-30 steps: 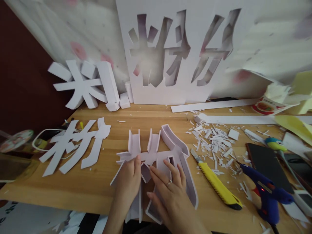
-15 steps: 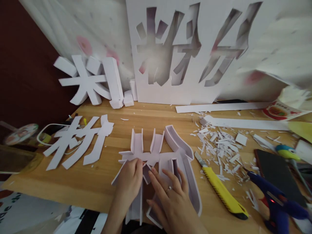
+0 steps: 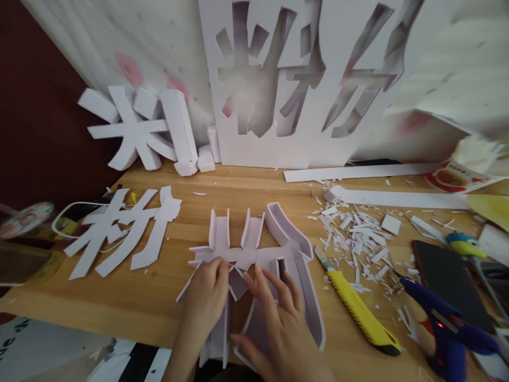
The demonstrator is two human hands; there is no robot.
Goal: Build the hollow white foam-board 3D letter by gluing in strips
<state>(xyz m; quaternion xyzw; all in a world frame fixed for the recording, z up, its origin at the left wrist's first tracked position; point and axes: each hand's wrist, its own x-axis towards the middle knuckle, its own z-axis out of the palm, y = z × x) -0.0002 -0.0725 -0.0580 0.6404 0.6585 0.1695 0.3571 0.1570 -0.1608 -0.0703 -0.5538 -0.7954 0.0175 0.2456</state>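
- Clock directions are taken from the walled white character (image 3: 248, 255), which lies face down on the table (image 3: 170, 292) at the near middle, its shallow channels open upward; a narrow walled box stands inside its right part.
- The paper tub (image 3: 453, 178), at 2 o'clock, holds crumpled white material (image 3: 475, 154).
- A tinted see-through container (image 3: 27, 260) sits at 9 o'clock, contents unclear.
- The left hand (image 3: 209, 292) is closed, thumb and forefinger pinching at the small bent piece (image 3: 238, 284) in the gap between strokes.
- The right hand (image 3: 282, 315) is open, its fingers fanned over the channels, the foremost tips by that piece; both hands hide part of the character.
- White scraps (image 3: 358, 228) are heaped at 2 o'clock; two white strips (image 3: 358, 171) (image 3: 405, 199) lie beyond them.
- The yellow cutter (image 3: 356, 307), blade out, lies between 3 and 4 o'clock, between the character and the blue glue gun (image 3: 445, 323).
- Flat cut-outs (image 3: 113, 228) overlap a white cable (image 3: 59, 223) between 9 and 10; thick white shapes (image 3: 137, 130) stand between 10 and 11; the stencil board (image 3: 262, 154) leans at 12.
- Since the previous frame, the view has shifted slightly; the right forefinger and middle finger look further apart, and the left pinch remains.
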